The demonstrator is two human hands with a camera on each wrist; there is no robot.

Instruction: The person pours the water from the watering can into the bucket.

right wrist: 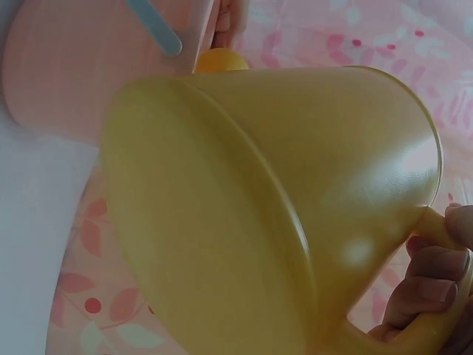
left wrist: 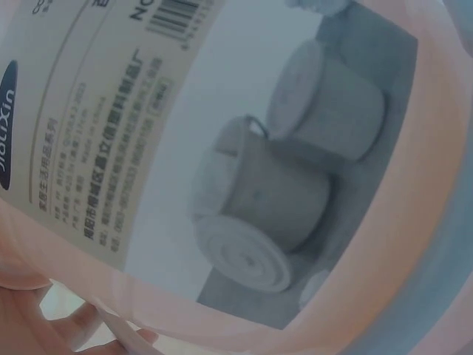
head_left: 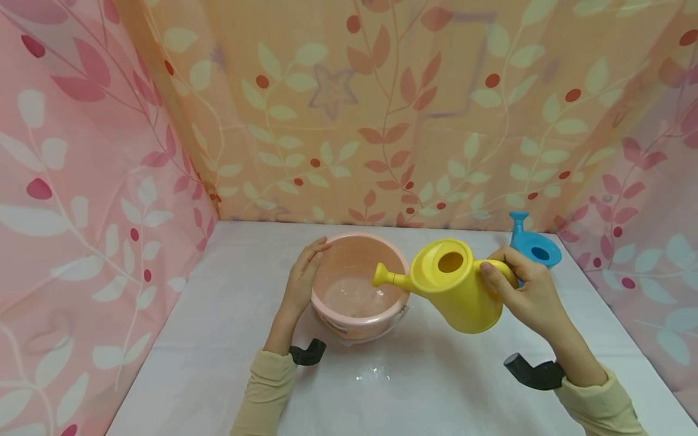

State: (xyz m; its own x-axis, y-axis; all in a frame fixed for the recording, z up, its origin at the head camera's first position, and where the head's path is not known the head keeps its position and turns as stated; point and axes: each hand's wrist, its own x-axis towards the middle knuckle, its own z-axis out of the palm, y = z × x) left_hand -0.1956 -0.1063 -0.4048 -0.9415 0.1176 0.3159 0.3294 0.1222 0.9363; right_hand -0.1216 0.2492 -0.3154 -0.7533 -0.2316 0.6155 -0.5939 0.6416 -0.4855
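A yellow watering can (head_left: 458, 290) is held up by its handle in my right hand (head_left: 526, 290), with the fingers wrapped round the handle in the right wrist view. It tilts left, its spout over the right rim of a pink bucket (head_left: 362, 330). Inside the bucket, shallow water (head_left: 354, 297) shows bright ripples and small bubbles below the spout. My left hand (head_left: 300, 278) rests against the bucket's left side, fingers stretched along the rim. In the left wrist view, a printed label (left wrist: 244, 163) on the bucket's wall fills most of the picture.
A blue watering can (head_left: 537, 247) stands at the back right, partly behind my right hand. Drops of water (head_left: 373, 373) lie on the white tabletop (head_left: 218, 339) in front of the bucket. Flowered cloth (head_left: 338, 121) hangs round the back and sides.
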